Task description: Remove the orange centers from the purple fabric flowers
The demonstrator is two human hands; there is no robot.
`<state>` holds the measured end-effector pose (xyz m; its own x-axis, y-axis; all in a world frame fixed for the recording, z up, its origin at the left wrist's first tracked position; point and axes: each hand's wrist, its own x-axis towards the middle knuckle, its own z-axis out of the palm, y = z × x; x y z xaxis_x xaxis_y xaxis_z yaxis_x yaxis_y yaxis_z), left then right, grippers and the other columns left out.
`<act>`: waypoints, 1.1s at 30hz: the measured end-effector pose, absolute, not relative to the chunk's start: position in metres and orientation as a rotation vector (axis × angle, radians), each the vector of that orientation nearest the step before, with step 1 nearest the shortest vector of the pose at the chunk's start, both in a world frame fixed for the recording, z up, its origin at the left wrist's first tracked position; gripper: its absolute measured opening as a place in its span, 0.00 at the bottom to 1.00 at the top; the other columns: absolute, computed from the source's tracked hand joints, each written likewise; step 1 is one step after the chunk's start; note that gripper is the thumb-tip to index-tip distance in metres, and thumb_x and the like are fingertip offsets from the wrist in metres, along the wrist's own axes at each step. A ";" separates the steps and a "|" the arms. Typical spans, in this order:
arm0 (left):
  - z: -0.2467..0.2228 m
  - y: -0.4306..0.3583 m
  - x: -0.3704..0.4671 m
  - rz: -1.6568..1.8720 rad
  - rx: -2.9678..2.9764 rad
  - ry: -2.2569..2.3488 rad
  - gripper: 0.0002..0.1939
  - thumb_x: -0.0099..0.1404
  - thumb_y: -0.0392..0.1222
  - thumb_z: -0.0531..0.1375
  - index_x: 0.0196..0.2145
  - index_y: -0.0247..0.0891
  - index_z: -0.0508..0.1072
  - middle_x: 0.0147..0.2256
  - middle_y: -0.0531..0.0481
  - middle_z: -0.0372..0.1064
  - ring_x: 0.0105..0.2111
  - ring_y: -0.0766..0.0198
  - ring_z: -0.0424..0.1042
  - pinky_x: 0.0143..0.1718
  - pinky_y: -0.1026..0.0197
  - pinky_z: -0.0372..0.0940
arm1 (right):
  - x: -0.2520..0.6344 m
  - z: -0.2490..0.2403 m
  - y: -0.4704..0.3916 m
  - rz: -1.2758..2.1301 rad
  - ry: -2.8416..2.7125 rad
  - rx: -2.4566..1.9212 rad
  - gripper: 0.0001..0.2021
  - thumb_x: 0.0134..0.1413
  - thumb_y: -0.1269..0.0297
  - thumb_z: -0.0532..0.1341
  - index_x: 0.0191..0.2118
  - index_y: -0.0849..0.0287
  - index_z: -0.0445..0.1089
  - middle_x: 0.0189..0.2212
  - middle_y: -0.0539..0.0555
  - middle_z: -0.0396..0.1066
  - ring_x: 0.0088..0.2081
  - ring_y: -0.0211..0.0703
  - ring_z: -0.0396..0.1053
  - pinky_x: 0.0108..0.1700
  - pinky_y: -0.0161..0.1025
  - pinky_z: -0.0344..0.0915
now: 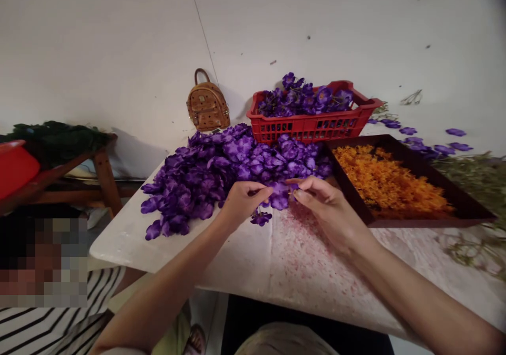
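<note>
My left hand [245,202] is closed in a pinch at the edge of a purple artificial flower [280,197], over the front of the table. Below its fingertips hangs a smaller purple flower [261,218]. My right hand [322,202] pinches at the right side of the held flower, where a small yellowish piece shows between thumb and finger; fine detail there is blurred. Just behind both hands lies a large heap of loose purple petals [205,175]. To the right, a dark tray [470,215] holds orange stamen-like pieces [387,181].
A red plastic basket [312,128] of purple flowers stands at the back. Green stems [470,181] lie at right on the white table [237,265]. A brown backpack [208,107] rests by the wall. A person in a striped garment [90,297] is at lower left, near a wooden stand [105,173].
</note>
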<state>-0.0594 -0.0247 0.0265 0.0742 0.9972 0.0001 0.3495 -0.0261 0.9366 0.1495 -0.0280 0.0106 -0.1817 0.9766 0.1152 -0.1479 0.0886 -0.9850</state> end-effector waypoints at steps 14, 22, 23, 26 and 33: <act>0.020 -0.016 -0.028 1.023 1.504 1.272 0.09 0.62 0.45 0.68 0.28 0.36 0.82 0.26 0.51 0.76 0.25 0.68 0.67 0.29 0.64 0.60 | 0.157 0.002 -0.019 1.075 -1.445 -1.068 0.11 0.59 0.58 0.64 0.28 0.53 0.65 0.26 0.47 0.62 0.31 0.42 0.60 0.37 0.42 0.57; 0.020 -0.017 -0.024 1.026 1.557 1.203 0.09 0.62 0.43 0.67 0.28 0.35 0.81 0.27 0.51 0.76 0.26 0.68 0.66 0.30 0.64 0.59 | 0.158 -0.001 -0.017 0.991 -1.517 -1.088 0.10 0.57 0.58 0.63 0.28 0.54 0.66 0.26 0.49 0.65 0.31 0.44 0.62 0.36 0.42 0.57; 0.020 -0.018 -0.024 1.020 1.565 1.193 0.09 0.62 0.42 0.66 0.28 0.35 0.81 0.27 0.51 0.75 0.25 0.68 0.66 0.29 0.64 0.58 | 0.158 -0.001 -0.018 1.026 -1.505 -1.073 0.10 0.57 0.58 0.64 0.28 0.54 0.66 0.26 0.48 0.65 0.31 0.43 0.62 0.36 0.42 0.57; 0.018 -0.020 -0.024 1.044 1.503 1.176 0.13 0.67 0.47 0.63 0.29 0.35 0.80 0.25 0.53 0.71 0.23 0.70 0.62 0.26 0.65 0.56 | 0.159 -0.001 -0.019 1.173 -1.387 -1.019 0.11 0.56 0.56 0.67 0.29 0.54 0.67 0.26 0.47 0.63 0.31 0.42 0.60 0.36 0.41 0.56; 0.002 -0.018 -0.018 1.114 1.410 1.147 0.09 0.62 0.44 0.67 0.35 0.34 0.81 0.31 0.48 0.77 0.28 0.67 0.70 0.33 0.64 0.63 | 0.157 0.001 -0.021 1.282 -1.275 -0.971 0.14 0.54 0.54 0.68 0.27 0.55 0.67 0.27 0.47 0.62 0.31 0.41 0.58 0.37 0.41 0.56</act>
<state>-0.0181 -0.0182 0.0025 0.1385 0.9876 0.0740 0.1030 -0.0887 0.9907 0.1572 -0.0208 0.0009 -0.1352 0.9837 0.1184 -0.1237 0.1018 -0.9871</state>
